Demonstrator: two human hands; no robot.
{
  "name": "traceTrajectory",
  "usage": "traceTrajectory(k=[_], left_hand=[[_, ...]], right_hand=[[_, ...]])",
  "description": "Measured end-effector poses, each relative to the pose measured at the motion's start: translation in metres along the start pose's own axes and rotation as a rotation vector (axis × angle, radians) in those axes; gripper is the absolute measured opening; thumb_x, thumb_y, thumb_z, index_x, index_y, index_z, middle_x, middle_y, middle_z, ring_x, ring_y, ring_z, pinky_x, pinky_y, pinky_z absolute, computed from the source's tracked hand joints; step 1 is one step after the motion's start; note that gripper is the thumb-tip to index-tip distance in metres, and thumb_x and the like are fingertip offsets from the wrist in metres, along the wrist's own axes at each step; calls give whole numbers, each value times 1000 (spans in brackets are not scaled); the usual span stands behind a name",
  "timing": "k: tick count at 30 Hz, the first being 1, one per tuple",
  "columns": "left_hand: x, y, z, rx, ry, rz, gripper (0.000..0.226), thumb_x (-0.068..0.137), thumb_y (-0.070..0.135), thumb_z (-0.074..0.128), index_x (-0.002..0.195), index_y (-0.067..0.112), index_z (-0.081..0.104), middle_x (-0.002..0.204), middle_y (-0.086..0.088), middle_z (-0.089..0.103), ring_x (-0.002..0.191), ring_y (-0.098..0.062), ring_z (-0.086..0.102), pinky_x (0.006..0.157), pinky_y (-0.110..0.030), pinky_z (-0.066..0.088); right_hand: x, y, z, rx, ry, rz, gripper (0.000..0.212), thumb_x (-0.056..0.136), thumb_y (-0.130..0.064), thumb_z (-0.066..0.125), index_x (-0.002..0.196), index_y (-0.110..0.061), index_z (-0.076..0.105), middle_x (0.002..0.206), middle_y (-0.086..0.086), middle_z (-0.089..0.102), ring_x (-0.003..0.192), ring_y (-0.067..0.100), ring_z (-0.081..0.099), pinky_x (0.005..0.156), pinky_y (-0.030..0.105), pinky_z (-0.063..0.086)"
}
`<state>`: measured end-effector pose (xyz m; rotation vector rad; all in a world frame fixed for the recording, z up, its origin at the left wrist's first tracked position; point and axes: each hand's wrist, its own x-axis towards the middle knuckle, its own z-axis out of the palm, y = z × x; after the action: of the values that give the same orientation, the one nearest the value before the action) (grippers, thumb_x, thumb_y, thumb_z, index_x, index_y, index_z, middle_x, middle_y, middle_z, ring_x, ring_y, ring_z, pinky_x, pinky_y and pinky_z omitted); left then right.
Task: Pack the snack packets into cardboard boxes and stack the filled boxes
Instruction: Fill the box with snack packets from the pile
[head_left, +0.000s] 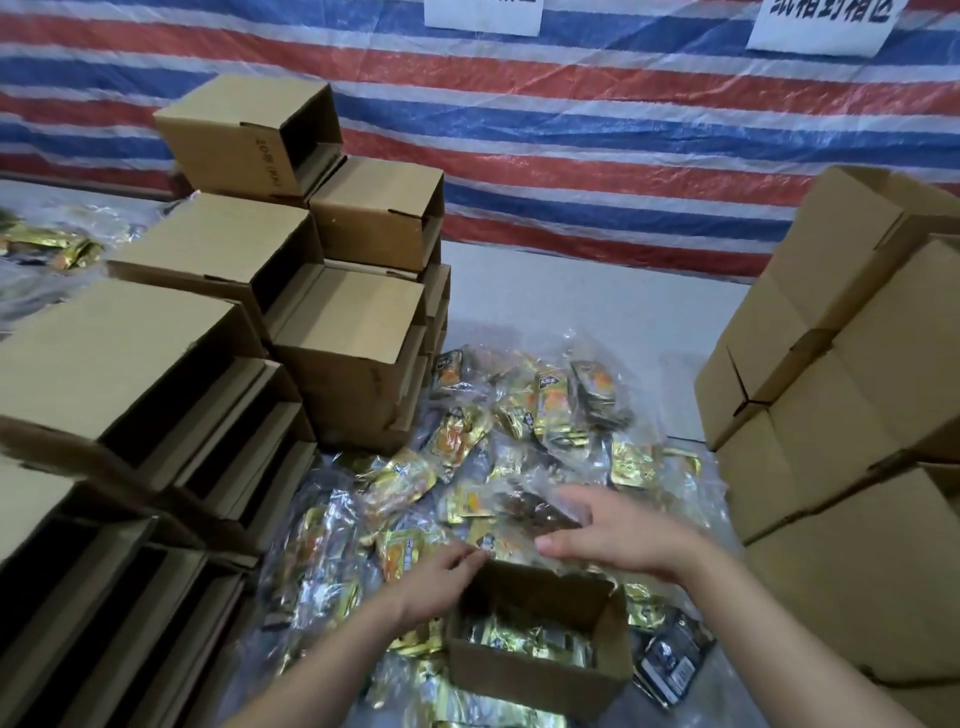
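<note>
Open cardboard box (540, 631) sits at near edge of the floor sheet (597, 306), flaps up, already part-filled with gold foil snack packets (524, 642) low inside. Around and beyond it a loose heap of snack packets (498, 447) in clear plastic wrap spreads over the sheet's middle. Left hand (441, 577) is at the box's far-left corner, fingers curled, tips touching the rim; whether it pinches a packet or just the cardboard, cannot tell. Right hand (618, 535) hovers just past the far rim over the heap, fingers spread and loose, nothing held.

Step in hand, as judged: grabbing more packets to top up the box. To do it well: steady the box with left hand, scoop a flat bunch with right, lay packets in level so flaps can close; avoid dragging the plastic wrap in.

Left edge: stacks of empty open-sided cardboard boxes (208, 332). Right edge: stack of closed cardboard boxes (841, 395), likely the filled ones. Behind, a red-white-blue striped tarp (571, 130) with two paper signs (815, 23)
</note>
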<state>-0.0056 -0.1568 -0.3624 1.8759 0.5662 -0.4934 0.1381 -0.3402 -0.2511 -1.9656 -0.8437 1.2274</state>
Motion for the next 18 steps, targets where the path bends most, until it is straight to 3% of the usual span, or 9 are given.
traceTrajectory(k=[2, 4, 6, 8, 10, 12, 13, 15, 18], left_hand=[[0, 1, 3, -51, 26, 11, 37, 105, 46, 40, 125, 24, 62, 119, 10, 59, 98, 1, 52, 61, 0, 35], [3, -1, 5, -104, 21, 24, 32, 106, 42, 41, 116, 25, 66, 113, 11, 63, 98, -2, 58, 62, -1, 37], [3, -3, 6, -126, 28, 22, 34, 106, 42, 41, 123, 23, 63, 115, 14, 60, 99, 1, 56, 64, -3, 38], [4, -6, 7, -162, 28, 23, 37, 105, 44, 41, 119, 20, 66, 114, 10, 66, 91, 4, 59, 61, -3, 42], [6, -8, 10, -203, 43, 25, 39, 105, 43, 42, 113, 14, 68, 106, -1, 72, 80, 4, 63, 63, -6, 47], [8, -10, 14, -261, 59, 24, 40, 105, 40, 44, 103, 8, 67, 98, -9, 72, 83, -7, 65, 78, -23, 53], [9, -11, 17, -278, 65, 29, 39, 105, 40, 44, 97, 9, 67, 92, -11, 70, 82, -13, 64, 79, -29, 51], [12, -15, 20, -259, 91, 49, 37, 105, 41, 44, 89, 15, 65, 84, -3, 64, 78, -12, 59, 75, -28, 47], [15, -22, 22, -234, 129, 74, 35, 104, 41, 44, 93, 16, 67, 92, 1, 65, 86, -9, 58, 81, -23, 46]], right_hand=[[7, 7, 8, -96, -78, 44, 30, 76, -57, 73, 103, -45, 67, 98, -10, 72, 88, 5, 68, 84, 33, 55], [14, 14, 18, -172, -182, 107, 19, 81, -48, 72, 97, -38, 69, 96, -4, 74, 90, 16, 72, 85, 39, 58], [20, 21, 28, -282, -293, 162, 13, 81, -49, 68, 85, -36, 66, 85, -9, 72, 84, 14, 71, 75, 31, 56], [29, 28, 40, -443, -355, 197, 24, 82, -55, 62, 92, -33, 65, 90, -10, 69, 86, 14, 67, 73, 30, 51], [40, 40, 55, -596, -338, 240, 47, 85, -62, 57, 119, -31, 62, 115, -1, 67, 97, 19, 63, 80, 31, 48], [49, 54, 72, -712, -299, 261, 67, 89, -64, 54, 142, -24, 46, 136, 5, 58, 114, 26, 59, 90, 34, 45], [52, 61, 81, -732, -290, 263, 72, 90, -65, 52, 146, -21, 41, 140, 8, 55, 121, 29, 56, 95, 35, 44], [54, 74, 93, -686, -266, 275, 80, 89, -68, 52, 151, -20, 34, 146, 9, 50, 129, 29, 51, 104, 35, 42], [52, 83, 95, -532, -238, 302, 92, 85, -74, 52, 158, -24, 23, 160, 2, 33, 145, 22, 34, 117, 31, 30]])
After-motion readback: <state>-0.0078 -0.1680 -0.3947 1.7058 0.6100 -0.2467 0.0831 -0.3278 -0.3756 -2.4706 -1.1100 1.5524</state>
